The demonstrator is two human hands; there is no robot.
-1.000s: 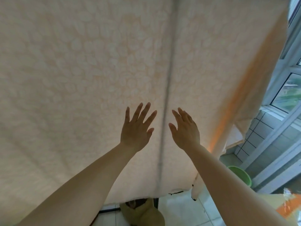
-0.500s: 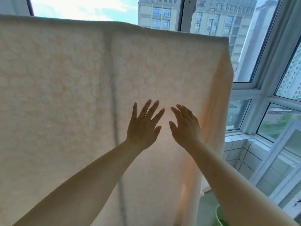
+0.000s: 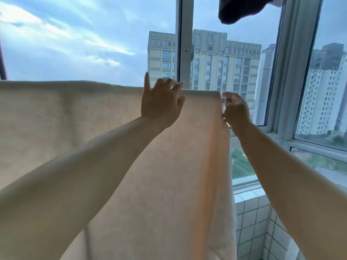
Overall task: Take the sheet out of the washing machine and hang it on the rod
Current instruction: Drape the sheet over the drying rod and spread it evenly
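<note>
Both hands reach the hung sheet (image 3: 169, 166): left (image 3: 161, 107) spread, right (image 3: 235, 111) apparently pinching its edge.

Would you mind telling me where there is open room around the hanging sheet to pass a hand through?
Open air lies above the sheet's top fold, up to the dark garment hanging overhead. A second gap runs between the sheet's right edge and the window frame. It is crowded at the top right corner, where the left hand and right hand work.
</note>
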